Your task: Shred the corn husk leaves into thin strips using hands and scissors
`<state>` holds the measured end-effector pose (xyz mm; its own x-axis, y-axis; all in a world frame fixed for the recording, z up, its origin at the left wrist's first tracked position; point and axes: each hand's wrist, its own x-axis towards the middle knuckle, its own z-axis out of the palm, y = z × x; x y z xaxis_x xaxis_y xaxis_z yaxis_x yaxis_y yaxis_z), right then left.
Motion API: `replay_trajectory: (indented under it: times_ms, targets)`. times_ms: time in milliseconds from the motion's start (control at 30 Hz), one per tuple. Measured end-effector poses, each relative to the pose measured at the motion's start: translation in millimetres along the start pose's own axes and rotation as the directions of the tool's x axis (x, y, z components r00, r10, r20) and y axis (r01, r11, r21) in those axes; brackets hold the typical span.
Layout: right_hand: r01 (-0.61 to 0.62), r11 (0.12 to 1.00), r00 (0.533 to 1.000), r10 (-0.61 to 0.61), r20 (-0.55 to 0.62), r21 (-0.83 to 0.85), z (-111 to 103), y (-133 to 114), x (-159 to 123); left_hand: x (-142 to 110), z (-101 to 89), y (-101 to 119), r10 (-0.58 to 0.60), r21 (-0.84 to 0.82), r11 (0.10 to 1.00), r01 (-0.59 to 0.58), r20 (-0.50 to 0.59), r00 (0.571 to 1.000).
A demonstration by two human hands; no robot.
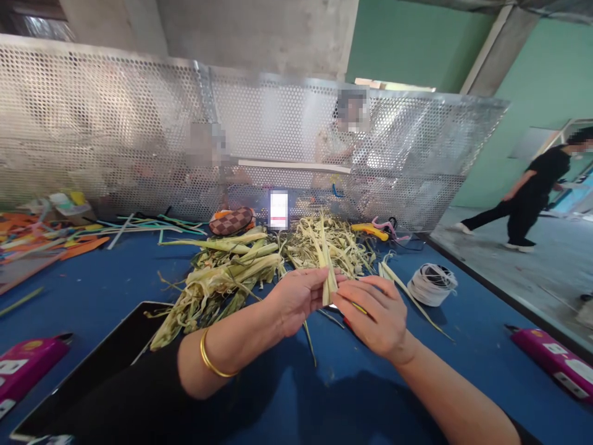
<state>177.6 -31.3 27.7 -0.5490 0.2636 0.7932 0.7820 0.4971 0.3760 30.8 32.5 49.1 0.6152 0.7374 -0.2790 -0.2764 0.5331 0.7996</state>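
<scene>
My left hand is closed, pinching a pale green corn husk strip upright between thumb and fingers. Close beside it, my right hand is curled round a thin yellow-and-red tool, most of it hidden in the fingers, so its kind does not show. The right fingertips reach the lower end of the strip. Behind the hands lies a heap of shredded husk. A pile of larger corn husks lies to the left, beyond my left forearm.
A roll of white cord stands at right. Magenta devices lie at both sides, and a dark tray-like panel lies front left. At the back are a lit phone, a checkered pouch and a perforated metal screen. A person walks at right.
</scene>
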Motion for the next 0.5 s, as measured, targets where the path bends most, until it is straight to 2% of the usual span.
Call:
replay_trajectory:
  times_ms: [100,267,500]
  targets:
    - [-0.017,1.000,1.000,0.017,0.013,0.022,2.2,0.5,-0.8,0.2,-0.3,0.9,0.037,-0.026,0.999,-0.038,-0.026,0.999]
    - [-0.211,0.968,0.969,0.225,-0.105,0.133,3.1,6.2,1.7,-1.9,1.1,4.8,0.161,-0.060,0.985,-0.164,-0.061,0.985]
    - [-0.157,0.987,0.987,0.156,-0.035,-0.036,3.6,3.0,0.2,-5.8,6.5,7.6,0.240,-0.069,0.966,-0.249,-0.116,0.964]
